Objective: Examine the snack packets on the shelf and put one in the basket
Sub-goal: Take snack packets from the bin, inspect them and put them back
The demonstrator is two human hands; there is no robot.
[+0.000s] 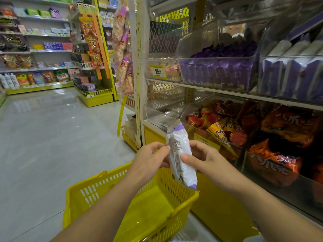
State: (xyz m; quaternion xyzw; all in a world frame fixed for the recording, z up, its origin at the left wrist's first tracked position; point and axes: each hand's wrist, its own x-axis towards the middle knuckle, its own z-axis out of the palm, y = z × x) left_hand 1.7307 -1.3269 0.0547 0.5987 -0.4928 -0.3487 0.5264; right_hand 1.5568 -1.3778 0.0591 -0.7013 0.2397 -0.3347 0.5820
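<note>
Clearly, the snack packet (180, 154) was off the shelf (227, 92) and up in front of the person, held by both hands above the yellow basket (132, 205). The left hand (150, 158) pinched the packet's left edge between thumb and forefinger near its upper half, fingers narrow. The right hand (202, 158) wrapped the packet from the 3 o'clock side, thumb pressed on the printed back panel, the other fingers hidden behind the wrapper. The packet's long axis ran roughly from 12 o'clock to 6 o'clock, tipped a little so that its lower end leaned toward 5 o'clock. That lower end hung just over the basket's far right rim, so the basket's open mouth lay at about 7 o'clock from the fingers; by my judgement the drop needed only a short carry down and leftward, and either hand was near enough, the right having the fuller hold. The small print on the panel was too fine to read. The packet's front face was turned away, and the basket's near corner was cut off by the forearms.
</note>
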